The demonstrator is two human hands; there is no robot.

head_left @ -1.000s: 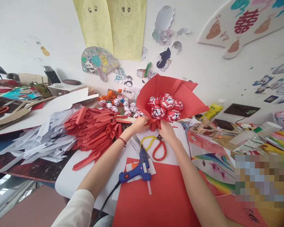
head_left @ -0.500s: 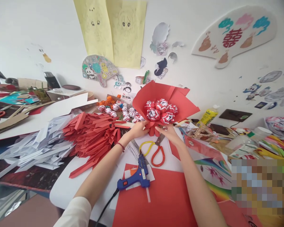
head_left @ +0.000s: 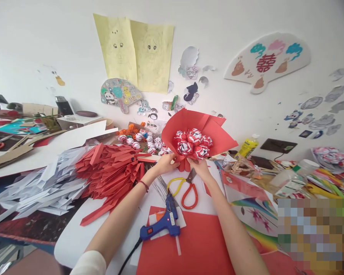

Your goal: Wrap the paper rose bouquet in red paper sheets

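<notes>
A bouquet of red-and-white paper flowers [head_left: 192, 143] stands upright inside a flared red paper wrapper [head_left: 215, 131]. Its gathered base sits between my two hands. My left hand [head_left: 167, 163] is closed on the wrapper's lower left side, and my right hand [head_left: 201, 169] grips the lower right side; some fingertips are hidden behind the paper. Just below the base lie scissors [head_left: 189, 195] with one yellow and one red handle. Nearer to me, a blue glue gun [head_left: 163, 225] with a lit light rests on white scraps over a red paper sheet [head_left: 195, 244].
Folded red paper strips [head_left: 109, 172] and white paper strips [head_left: 46, 183] are heaped at the left. Loose paper flowers [head_left: 156, 143] lie behind my left hand. To the right are a yellow bottle [head_left: 248, 146] and a clear bottle [head_left: 292, 175]. Thin wires [head_left: 160, 187] lie beside the scissors.
The view has tilted upward slightly, so the wall pictures sit lower in the frame. The bouquet has turned or tilted slightly; both hands keep hold of its base.
</notes>
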